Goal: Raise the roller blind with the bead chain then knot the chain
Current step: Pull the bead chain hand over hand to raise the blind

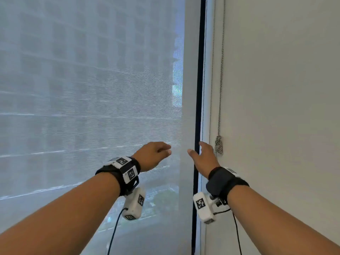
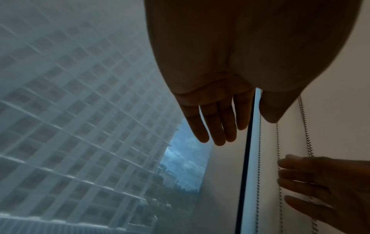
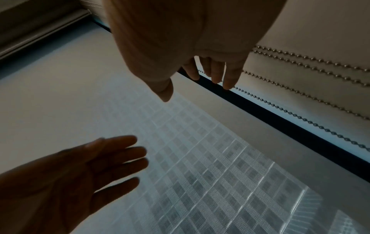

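A translucent roller blind (image 1: 92, 89) hangs down over the window, with buildings showing through it. Right of the dark window frame (image 1: 198, 89), two thin strands of bead chain (image 1: 211, 89) run down the white surface. A thicker chain (image 1: 222, 70) beside them ends in a knotted bunch (image 1: 219, 146). My right hand (image 1: 200, 151) is raised at the frame, fingers straight, its fingertips (image 3: 228, 85) close to the thin chain (image 3: 280, 109) and holding nothing. My left hand (image 1: 165, 150) hovers in front of the blind (image 2: 80, 110), fingers (image 2: 216, 126) relaxed and empty.
A plain white surface (image 1: 276, 107) fills the right side behind the chains. Cables hang from both wrist cameras below my forearms.
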